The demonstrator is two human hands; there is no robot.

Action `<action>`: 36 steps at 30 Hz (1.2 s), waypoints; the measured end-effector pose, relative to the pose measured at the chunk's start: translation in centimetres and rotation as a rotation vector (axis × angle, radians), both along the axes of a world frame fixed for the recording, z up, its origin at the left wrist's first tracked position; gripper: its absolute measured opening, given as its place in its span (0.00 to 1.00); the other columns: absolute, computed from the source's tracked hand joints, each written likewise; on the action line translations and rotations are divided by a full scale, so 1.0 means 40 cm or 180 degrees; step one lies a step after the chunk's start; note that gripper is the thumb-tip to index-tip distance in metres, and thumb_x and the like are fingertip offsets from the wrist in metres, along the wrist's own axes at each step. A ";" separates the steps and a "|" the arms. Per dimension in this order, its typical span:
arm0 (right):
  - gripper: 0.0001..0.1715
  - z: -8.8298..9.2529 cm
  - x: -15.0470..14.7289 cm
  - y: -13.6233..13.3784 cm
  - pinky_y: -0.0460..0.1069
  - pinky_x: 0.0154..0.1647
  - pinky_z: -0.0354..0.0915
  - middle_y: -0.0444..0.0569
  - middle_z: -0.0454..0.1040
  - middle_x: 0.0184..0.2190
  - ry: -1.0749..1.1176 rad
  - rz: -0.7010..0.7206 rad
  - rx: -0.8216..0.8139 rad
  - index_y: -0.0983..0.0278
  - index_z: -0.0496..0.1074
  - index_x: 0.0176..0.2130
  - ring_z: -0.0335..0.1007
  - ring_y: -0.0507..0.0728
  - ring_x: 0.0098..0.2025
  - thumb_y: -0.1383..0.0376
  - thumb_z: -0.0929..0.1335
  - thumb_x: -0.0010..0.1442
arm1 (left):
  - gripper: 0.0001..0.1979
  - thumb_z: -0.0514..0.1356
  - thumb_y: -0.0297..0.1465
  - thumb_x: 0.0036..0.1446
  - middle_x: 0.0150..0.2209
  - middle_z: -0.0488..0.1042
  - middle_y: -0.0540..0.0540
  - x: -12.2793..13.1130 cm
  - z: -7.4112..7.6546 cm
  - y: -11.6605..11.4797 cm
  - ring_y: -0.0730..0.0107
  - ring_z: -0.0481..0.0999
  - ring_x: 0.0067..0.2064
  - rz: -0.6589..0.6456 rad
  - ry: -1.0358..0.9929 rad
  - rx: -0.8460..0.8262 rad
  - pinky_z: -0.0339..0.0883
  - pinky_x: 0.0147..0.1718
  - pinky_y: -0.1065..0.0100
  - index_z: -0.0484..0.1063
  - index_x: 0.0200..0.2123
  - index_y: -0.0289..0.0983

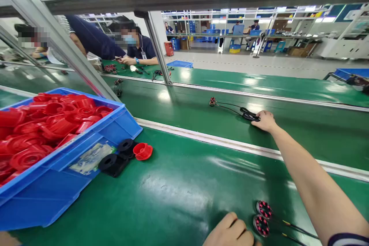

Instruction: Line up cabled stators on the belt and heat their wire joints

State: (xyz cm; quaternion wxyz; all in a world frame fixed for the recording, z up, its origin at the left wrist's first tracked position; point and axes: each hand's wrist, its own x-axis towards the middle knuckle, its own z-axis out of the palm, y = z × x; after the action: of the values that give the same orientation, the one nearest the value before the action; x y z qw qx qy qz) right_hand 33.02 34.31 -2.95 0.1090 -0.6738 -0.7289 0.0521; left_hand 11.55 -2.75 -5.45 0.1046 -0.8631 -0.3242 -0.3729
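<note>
My right hand [264,121] stretches out over the green belt, fingers closed on a bundled black cable [248,114]. Thin leads run left from that bundle to a small round wound coil part [212,101] with red and dark segments, lying on the belt. At the bottom edge my left hand [229,232] rests low over the worktop with curled fingers; whatever they may hold is hidden. Just right of it lie two coil parts, an upper one [264,209] and a lower one [261,225], each with red-pink segments and black leads trailing right.
A blue bin [112,123] heaped with red plastic parts [54,123] stands left. Beside it sit black plastic holders [112,163] and a red cup-shaped part [143,151]. A white rail [201,137] separates worktop and belt. A metal post [158,46] rises near a masked co-worker [141,48].
</note>
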 end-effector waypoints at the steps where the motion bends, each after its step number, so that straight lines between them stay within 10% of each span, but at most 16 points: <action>1: 0.27 0.001 0.008 -0.006 0.57 0.48 0.64 0.61 0.70 0.49 0.0102 0.0037 -0.0055 0.66 0.69 0.46 0.66 0.70 0.52 0.57 0.71 0.49 | 0.06 0.61 0.28 0.62 0.23 0.64 0.54 0.002 0.003 -0.002 0.74 0.63 0.26 -0.0028 0.0028 -0.0046 0.60 0.32 0.67 0.69 0.32 0.37; 6: 0.16 0.015 0.034 -0.058 0.52 0.37 0.65 0.48 0.73 0.33 0.0624 0.0183 -0.0105 0.61 0.65 0.37 0.70 0.60 0.35 0.60 0.70 0.48 | 0.08 0.60 0.27 0.63 0.22 0.62 0.53 0.002 0.022 0.001 0.73 0.62 0.26 -0.0022 -0.0048 0.0046 0.56 0.31 0.68 0.68 0.29 0.37; 16: 0.24 0.110 0.024 -0.201 0.48 0.23 0.64 0.46 0.74 0.38 0.1737 0.0010 0.0111 0.60 0.60 0.37 0.70 0.52 0.20 0.50 0.71 0.50 | 0.17 0.66 0.44 0.57 0.27 0.69 0.52 -0.033 0.015 0.003 0.69 0.66 0.30 -0.0274 0.0497 -0.0469 0.58 0.33 0.64 0.69 0.39 0.37; 22: 0.25 0.164 0.088 -0.381 0.47 0.20 0.60 0.41 0.71 0.22 0.1823 -0.0081 0.0156 0.59 0.61 0.35 0.68 0.54 0.18 0.48 0.72 0.48 | 0.17 0.68 0.39 0.56 0.32 0.72 0.52 -0.045 0.038 0.000 0.67 0.70 0.35 -0.0326 0.0713 -0.1243 0.62 0.39 0.62 0.68 0.43 0.38; 28: 0.30 0.173 0.214 -0.595 0.47 0.20 0.61 0.44 0.74 0.27 0.2103 -0.0264 0.0213 0.59 0.60 0.35 0.69 0.55 0.19 0.42 0.73 0.48 | 0.16 0.65 0.35 0.60 0.44 0.76 0.51 -0.041 0.091 -0.005 0.63 0.74 0.43 -0.0289 -0.0387 -0.2207 0.65 0.44 0.60 0.68 0.51 0.45; 32: 0.33 0.162 0.292 -0.717 0.48 0.19 0.62 0.45 0.74 0.28 0.2118 -0.0615 0.0325 0.59 0.60 0.35 0.68 0.55 0.19 0.39 0.73 0.47 | 0.21 0.64 0.36 0.60 0.51 0.74 0.48 -0.008 0.146 0.102 0.61 0.74 0.50 -0.0259 -0.0437 -0.2753 0.68 0.50 0.58 0.66 0.56 0.47; 36: 0.33 0.136 0.361 -0.789 0.49 0.23 0.63 0.41 0.71 0.21 0.1962 -0.1053 0.0316 0.59 0.61 0.36 0.68 0.56 0.18 0.38 0.73 0.47 | 0.33 0.64 0.39 0.59 0.61 0.63 0.41 0.085 0.149 0.334 0.59 0.67 0.61 0.0434 0.0090 -0.2533 0.63 0.60 0.60 0.56 0.64 0.41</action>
State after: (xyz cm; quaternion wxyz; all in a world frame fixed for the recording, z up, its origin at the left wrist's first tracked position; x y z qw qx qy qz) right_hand 47.45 2.76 2.48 0.3634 -0.7293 -0.5444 0.1991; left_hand 14.96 10.60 0.51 -0.2088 -0.8177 -0.4983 -0.1986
